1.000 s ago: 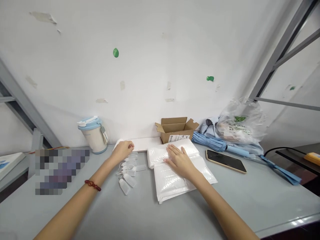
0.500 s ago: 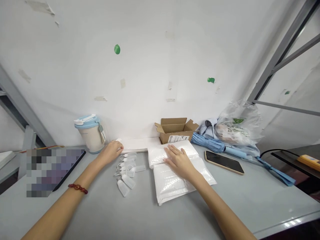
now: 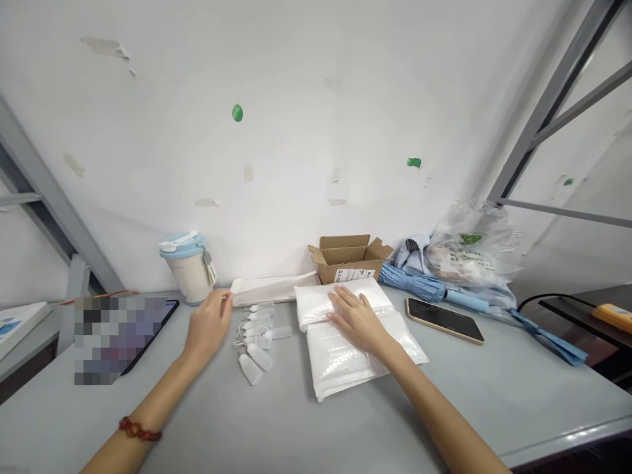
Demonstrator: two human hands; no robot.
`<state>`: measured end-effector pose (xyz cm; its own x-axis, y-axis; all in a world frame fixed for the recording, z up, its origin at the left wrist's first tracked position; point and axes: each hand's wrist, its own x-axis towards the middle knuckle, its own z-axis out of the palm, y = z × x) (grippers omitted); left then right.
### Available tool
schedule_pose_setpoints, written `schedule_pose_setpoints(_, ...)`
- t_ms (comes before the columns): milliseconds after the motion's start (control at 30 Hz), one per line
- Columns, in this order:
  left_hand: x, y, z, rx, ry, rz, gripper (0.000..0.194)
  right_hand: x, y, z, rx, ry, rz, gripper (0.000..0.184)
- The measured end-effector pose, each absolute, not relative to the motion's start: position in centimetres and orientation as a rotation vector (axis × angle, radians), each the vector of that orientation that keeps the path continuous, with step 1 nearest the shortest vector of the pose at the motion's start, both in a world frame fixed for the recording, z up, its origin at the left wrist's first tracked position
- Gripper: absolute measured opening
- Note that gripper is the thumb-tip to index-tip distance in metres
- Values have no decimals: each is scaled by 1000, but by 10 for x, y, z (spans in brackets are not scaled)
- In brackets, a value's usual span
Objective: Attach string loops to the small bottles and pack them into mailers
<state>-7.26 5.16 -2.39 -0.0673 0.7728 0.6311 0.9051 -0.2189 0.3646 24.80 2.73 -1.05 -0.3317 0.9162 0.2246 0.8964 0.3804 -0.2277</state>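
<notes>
My left hand is closed in a pinch at the left corner of a flat white paper sheet, which lies against the wall in a thin stack. My right hand, fingers stretched out, rests flat on white padded mailers, which overlap at the middle of the table. Between the hands lie several small translucent plastic squeeze bottles in a loose column. An open brown cardboard box with a printed label stands behind the mailers.
A lidded blue-and-cream cup stands at the back left, near a dark-edged tablet with a blurred screen. To the right are a phone, a folded blue umbrella and a clear plastic bag.
My left hand has drawn back towards me, its fingers now at the paper's left corner, and more of the white paper shows. My right hand stays on the mailers. The view has shifted slightly.
</notes>
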Motion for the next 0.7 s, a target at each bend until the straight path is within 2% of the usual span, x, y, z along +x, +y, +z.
schedule_pose_setpoints(233, -86, 38, -17, -1804, -2059, -1560, 24, 247, 25, -12, -1582, -2305, -23, 51)
schedule_pose_setpoints(533, -61, 16, -5, -1843, -1536, -1660, 15, 239, 21, -20, -1242, -2104, -372, 43)
schedule_pose_setpoints(700, -40, 7, -6, -1934, -1361, -1726, 12, 231, 12, -18, -1126, -2092, -551, 44)
